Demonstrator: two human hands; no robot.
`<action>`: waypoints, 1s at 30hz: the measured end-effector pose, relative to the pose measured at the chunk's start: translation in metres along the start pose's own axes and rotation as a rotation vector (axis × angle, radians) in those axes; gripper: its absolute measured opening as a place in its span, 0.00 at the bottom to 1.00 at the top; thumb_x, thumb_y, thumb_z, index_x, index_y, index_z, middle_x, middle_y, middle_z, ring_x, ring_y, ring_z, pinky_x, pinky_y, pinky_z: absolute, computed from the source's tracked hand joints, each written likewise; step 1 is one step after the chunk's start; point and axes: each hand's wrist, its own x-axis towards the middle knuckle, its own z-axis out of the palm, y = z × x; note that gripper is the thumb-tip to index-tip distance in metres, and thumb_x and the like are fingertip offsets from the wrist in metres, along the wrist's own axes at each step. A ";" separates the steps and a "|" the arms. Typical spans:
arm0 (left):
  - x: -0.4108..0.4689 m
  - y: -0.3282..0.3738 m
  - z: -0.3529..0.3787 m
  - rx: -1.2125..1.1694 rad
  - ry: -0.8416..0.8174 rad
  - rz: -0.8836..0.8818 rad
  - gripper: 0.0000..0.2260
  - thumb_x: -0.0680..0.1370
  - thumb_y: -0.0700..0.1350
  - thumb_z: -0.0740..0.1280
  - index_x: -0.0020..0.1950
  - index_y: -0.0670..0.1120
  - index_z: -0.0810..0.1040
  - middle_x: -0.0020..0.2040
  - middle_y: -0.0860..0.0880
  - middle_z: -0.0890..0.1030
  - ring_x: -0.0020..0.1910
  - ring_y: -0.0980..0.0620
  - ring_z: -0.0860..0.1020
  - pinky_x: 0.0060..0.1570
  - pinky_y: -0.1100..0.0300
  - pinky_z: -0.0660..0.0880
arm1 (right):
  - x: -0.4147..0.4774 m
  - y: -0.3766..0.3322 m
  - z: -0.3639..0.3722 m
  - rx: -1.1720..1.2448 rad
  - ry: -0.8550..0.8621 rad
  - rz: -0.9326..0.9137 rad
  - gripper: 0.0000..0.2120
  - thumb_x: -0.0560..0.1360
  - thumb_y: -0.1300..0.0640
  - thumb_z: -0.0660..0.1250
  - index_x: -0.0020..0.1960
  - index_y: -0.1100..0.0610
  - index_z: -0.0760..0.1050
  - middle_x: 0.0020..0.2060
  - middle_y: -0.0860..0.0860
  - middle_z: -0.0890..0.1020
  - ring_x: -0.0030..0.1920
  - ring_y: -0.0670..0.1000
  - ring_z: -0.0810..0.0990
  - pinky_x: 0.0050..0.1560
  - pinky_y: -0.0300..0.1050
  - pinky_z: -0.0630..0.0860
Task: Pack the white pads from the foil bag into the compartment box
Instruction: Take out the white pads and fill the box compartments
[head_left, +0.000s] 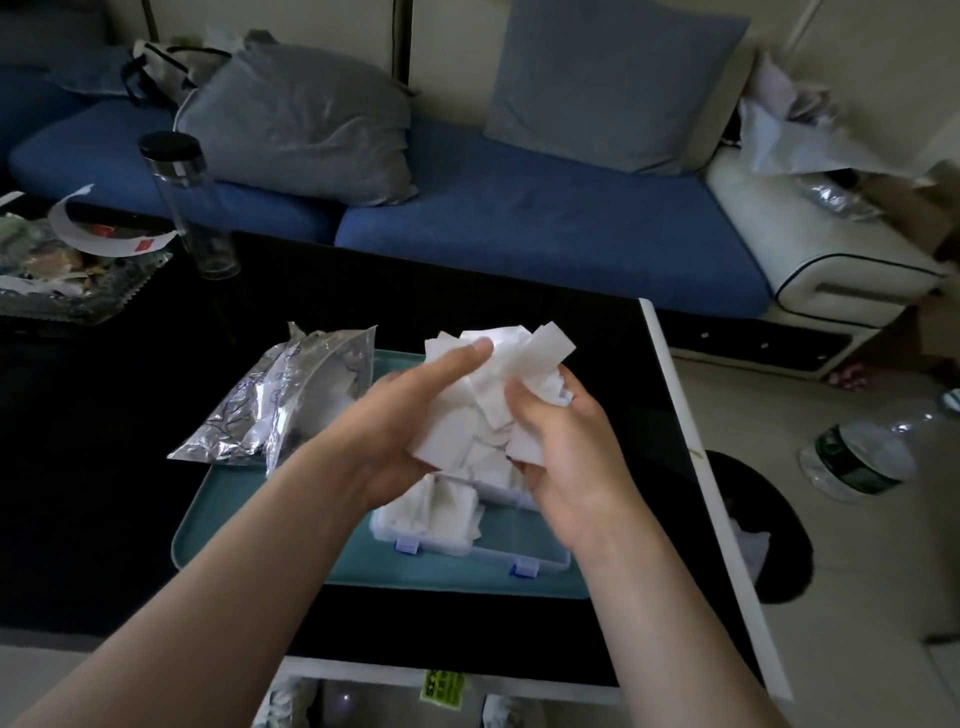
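Transfer step in hand, by judgement: loose wad of white pads (493, 379) held clear above the compartment box (493, 556), between both hands. Left hand (410, 415) laid along the wad's side, fingers extended, pressing rather than clasping. Right hand (561, 457) clenched on the opposite side, fingers curled into the pads. Box directly beneath both hands; compartment under the left wrist already heaped with pads; remaining compartments mostly hidden by the hands. Foil bag (275, 400) just left of the left hand, partly on the teal tray (234, 535).

Next move likely calls for squaring the wad, lowering it into a free compartment, then easing both hands off without scattering loose pieces.

Surface: black table (467, 623) with white edge, tray beneath the box. Beyond the hands: blue sofa (519, 223) with grey cushions (296, 119); clear bottle (192, 208) far left; plastic water bottle (857, 457) on the floor right of the right hand.
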 end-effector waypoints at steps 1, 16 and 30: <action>0.000 -0.002 0.003 -0.037 -0.010 0.003 0.25 0.76 0.53 0.77 0.68 0.40 0.81 0.61 0.35 0.84 0.60 0.33 0.83 0.67 0.33 0.75 | -0.002 0.001 0.000 0.000 -0.016 -0.005 0.13 0.84 0.61 0.67 0.67 0.53 0.80 0.56 0.55 0.88 0.56 0.57 0.88 0.55 0.57 0.84; 0.010 -0.016 0.023 -0.098 0.203 0.063 0.15 0.78 0.41 0.76 0.64 0.39 0.82 0.52 0.39 0.88 0.46 0.42 0.87 0.47 0.43 0.85 | -0.001 0.012 0.010 -0.493 0.028 -0.134 0.15 0.76 0.45 0.60 0.61 0.42 0.74 0.65 0.55 0.76 0.61 0.53 0.82 0.63 0.62 0.81; 0.013 -0.012 0.014 -0.160 0.464 0.222 0.12 0.78 0.42 0.77 0.58 0.42 0.80 0.50 0.42 0.88 0.46 0.41 0.88 0.45 0.39 0.85 | -0.007 -0.003 -0.026 -0.377 0.271 -0.142 0.09 0.77 0.59 0.77 0.56 0.51 0.86 0.42 0.47 0.89 0.43 0.45 0.88 0.50 0.46 0.85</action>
